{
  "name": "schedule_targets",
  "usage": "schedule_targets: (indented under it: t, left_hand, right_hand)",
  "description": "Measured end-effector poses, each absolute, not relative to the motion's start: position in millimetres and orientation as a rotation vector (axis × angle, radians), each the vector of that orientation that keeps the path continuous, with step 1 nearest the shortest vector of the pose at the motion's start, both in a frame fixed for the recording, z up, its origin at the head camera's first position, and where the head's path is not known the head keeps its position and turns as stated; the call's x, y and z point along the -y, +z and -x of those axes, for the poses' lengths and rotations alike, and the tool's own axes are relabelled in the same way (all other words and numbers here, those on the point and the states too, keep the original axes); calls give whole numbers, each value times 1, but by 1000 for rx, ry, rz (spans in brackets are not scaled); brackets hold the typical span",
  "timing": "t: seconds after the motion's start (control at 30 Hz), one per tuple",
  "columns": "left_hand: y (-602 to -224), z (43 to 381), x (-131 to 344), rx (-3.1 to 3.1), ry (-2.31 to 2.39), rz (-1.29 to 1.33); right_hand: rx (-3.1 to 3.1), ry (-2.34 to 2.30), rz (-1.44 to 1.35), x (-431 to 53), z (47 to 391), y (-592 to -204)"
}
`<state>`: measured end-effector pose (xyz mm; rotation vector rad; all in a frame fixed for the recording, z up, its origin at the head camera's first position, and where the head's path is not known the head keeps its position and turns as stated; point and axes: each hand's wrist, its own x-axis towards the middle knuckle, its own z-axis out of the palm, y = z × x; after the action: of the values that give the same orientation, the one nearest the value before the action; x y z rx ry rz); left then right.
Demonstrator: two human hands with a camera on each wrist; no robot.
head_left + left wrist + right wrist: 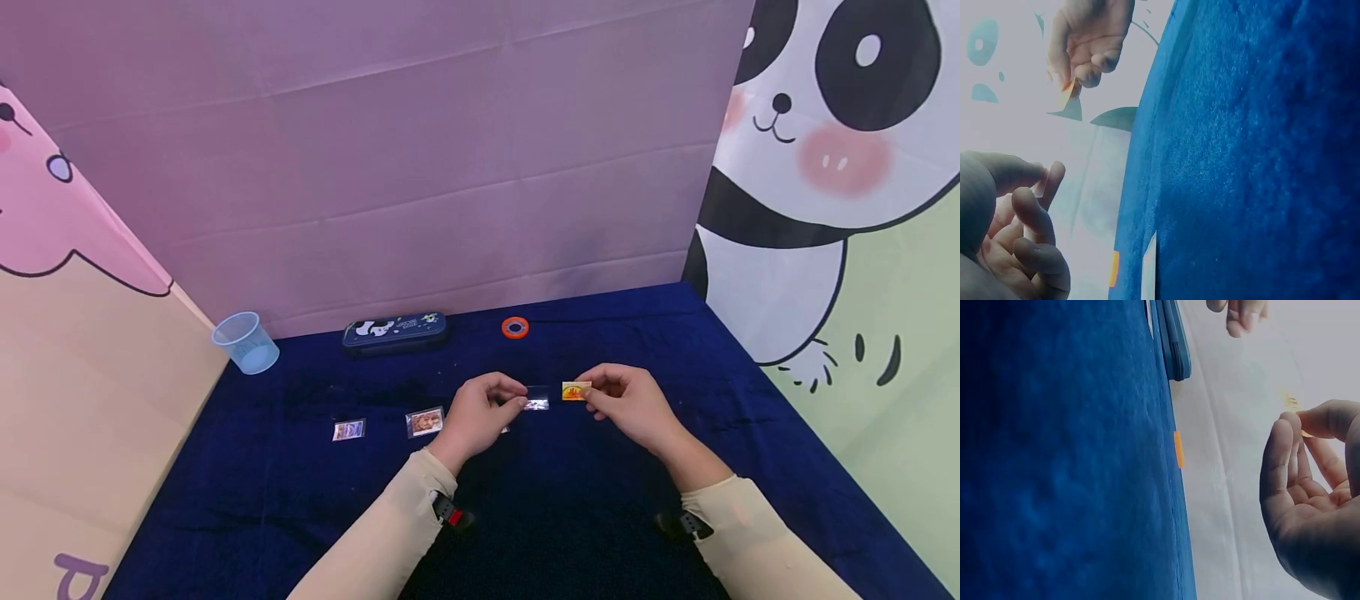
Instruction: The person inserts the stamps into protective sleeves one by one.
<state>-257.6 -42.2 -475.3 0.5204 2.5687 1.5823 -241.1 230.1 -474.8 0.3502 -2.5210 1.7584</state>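
Observation:
My left hand (478, 414) pinches a small clear plastic sleeve (537, 400) between thumb and fingers, above the dark blue cloth. Just right of it, my right hand (633, 407) pinches a small yellow and orange card (573, 391) by its right edge. Card and sleeve are held apart, with a narrow gap between them. In the right wrist view the card (1291, 403) shows at the fingertips, pale with glare. Left of my hands lie a sleeved brown picture card (426, 422) and a smaller sleeved bluish card (348, 430). Another small item (505, 430) is mostly hidden by my left hand.
Toward the back of the cloth-covered table (300, 500) lie a dark blue panda pencil case (394, 330) and an orange tape roll (515, 327). A translucent blue cup (246, 342) stands at the back left corner. Printed fabric walls enclose the back and sides.

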Motion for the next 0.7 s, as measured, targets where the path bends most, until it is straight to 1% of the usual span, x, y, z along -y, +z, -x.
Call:
schedule_targets:
  t: [0.33, 0.57, 0.7]
  left_hand:
    - [-471, 237, 72, -2587, 1605, -577]
    - [-469, 219, 85, -2571, 1686, -510]
    - [-470, 210, 90, -2575, 1686, -517]
  right_hand:
    - [2489, 1812, -518, -216, 235, -474]
    - [2490, 1820, -592, -204, 226, -471]
    - [2498, 1811, -639, -196, 218, -466]
